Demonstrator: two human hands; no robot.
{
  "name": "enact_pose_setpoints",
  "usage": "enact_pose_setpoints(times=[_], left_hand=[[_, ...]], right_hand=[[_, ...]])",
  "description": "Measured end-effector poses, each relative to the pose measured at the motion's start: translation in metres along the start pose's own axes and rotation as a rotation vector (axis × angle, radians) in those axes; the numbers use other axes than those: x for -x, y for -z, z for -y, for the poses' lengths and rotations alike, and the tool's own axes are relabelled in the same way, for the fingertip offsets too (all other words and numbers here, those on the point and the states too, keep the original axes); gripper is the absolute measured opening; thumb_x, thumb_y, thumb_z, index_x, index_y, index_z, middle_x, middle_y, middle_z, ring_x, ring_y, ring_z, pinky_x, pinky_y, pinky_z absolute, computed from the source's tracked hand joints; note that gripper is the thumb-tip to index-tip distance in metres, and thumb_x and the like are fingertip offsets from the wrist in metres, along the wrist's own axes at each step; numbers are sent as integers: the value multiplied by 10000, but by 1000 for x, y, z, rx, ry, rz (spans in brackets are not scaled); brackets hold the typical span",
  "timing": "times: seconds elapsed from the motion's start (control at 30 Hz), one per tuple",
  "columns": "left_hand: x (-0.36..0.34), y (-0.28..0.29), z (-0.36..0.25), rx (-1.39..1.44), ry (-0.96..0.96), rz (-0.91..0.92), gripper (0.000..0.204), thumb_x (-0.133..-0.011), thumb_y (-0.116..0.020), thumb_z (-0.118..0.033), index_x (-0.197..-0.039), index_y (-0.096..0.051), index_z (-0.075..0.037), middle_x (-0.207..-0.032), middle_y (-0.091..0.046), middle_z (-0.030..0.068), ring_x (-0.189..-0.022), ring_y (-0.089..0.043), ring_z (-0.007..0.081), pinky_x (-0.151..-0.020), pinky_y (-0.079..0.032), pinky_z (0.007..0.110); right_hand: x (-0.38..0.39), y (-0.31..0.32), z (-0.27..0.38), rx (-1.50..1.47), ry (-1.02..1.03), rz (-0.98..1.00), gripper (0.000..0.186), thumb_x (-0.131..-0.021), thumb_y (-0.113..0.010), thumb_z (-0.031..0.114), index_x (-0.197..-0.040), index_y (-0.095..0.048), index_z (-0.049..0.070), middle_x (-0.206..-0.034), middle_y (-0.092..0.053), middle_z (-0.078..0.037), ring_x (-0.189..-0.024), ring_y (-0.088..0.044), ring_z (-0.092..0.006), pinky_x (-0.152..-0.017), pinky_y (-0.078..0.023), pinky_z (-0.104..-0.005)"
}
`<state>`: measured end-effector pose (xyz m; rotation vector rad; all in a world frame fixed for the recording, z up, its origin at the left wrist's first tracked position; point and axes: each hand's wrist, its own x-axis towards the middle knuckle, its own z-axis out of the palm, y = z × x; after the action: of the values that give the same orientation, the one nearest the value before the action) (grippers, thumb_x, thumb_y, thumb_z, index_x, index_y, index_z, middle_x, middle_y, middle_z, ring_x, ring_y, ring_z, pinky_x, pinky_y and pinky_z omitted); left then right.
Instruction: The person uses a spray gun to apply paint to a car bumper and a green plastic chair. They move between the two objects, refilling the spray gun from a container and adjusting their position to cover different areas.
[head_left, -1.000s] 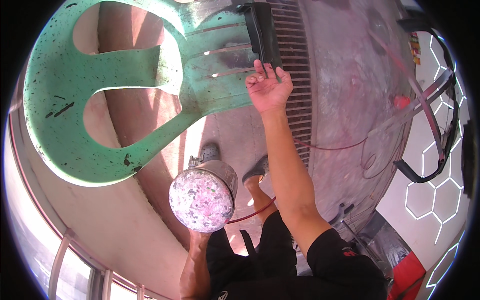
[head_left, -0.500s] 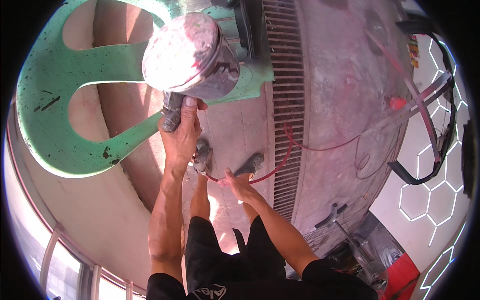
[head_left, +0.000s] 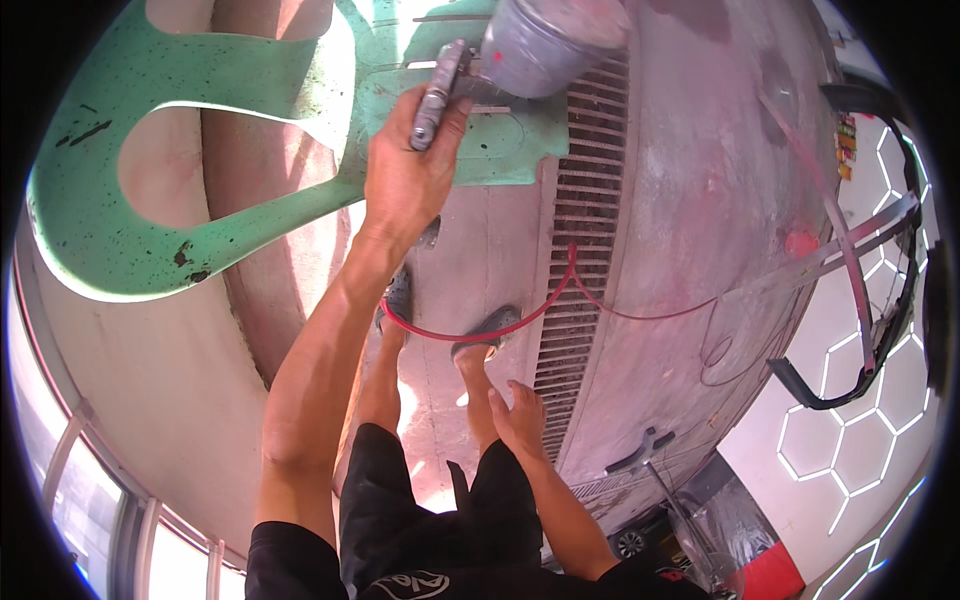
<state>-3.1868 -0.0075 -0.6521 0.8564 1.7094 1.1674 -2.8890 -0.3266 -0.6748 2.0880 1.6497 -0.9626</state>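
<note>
My left hand (head_left: 410, 175) is closed around the handle of a paint spray gun (head_left: 437, 97). A large grey, paint-stained cup (head_left: 545, 55) sits on the gun's right side, cut by the top of the view. Beneath the gun lies a green moulded panel (head_left: 120, 200) with large rounded openings and dark specks; whether they touch I cannot tell. A red hose (head_left: 470, 335) loops past my feet, its near end disappearing behind my left forearm. Low at the right, my right hand (head_left: 520, 420) holds nothing, its fingers apart.
A floor grate (head_left: 585, 190) runs along the right of the panel. Farther right, a black curved trim piece (head_left: 830, 395) hangs on a stand (head_left: 840, 235). Another stand (head_left: 645, 450) is at lower right, and windows (head_left: 90, 490) line the lower left.
My left hand has moved right and up with the spray gun, whose cup has swung to the right. My right hand has dropped lower, away from the hose.
</note>
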Motion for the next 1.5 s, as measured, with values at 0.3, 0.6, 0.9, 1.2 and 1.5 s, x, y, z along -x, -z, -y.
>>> enact_pose_setpoints(times=[0.3, 0.6, 0.9, 1.2, 1.5], left_hand=[[-5, -38, 1, -192, -270, -57, 409, -956, -711, -163, -1337, -592, -72, -1221, -693, 191, -1047, -673, 444, -864, -542, 493], [-24, -46, 6, -57, -233, -74, 335, -988, -701, -211, -1286, -629, -76, -1032, -739, 201, -935, -691, 450, -806, -542, 470], [-26, -44, 8, -64, -249, -108, 318, -999, -709, -237, -1255, -649, -57, -989, -749, 182, -857, -713, 365, -787, -547, 427], [-35, -14, 2, -50, -177, -11, 313, -1019, -713, -291, -1195, -671, -35, -841, -690, 140, -721, -609, 248, -725, -519, 382], [-14, 1, 17, -94, -197, 70, 280, -1020, -706, -273, -1154, -659, -31, -795, -634, 155, -702, -572, 269, -695, -489, 404]], right_hand=[[94, 13, -10, 29, -394, 166, 866, -931, -672, 591, -1554, -403, 53, -1489, -500, -289, -1361, -520, -478, -1102, -454, -555], [68, 9, -4, 57, -386, 110, 870, -935, -668, 604, -1536, -420, 26, -1460, -522, -294, -1329, -543, -488, -1087, -459, -560], [64, 6, -7, 33, -347, 95, 851, -935, -659, 620, -1517, -455, 34, -1433, -545, -292, -1292, -572, -488, -1059, -482, -555], [63, 7, -10, 40, -325, 87, 832, -937, -653, 616, -1500, -476, 29, -1404, -571, -290, -1256, -598, -486, -1037, -497, -561], [58, 8, -8, 29, -332, 113, 834, -945, -643, 617, -1508, -465, 28, -1430, -551, -292, -1295, -574, -484, -1062, -480, -554]])
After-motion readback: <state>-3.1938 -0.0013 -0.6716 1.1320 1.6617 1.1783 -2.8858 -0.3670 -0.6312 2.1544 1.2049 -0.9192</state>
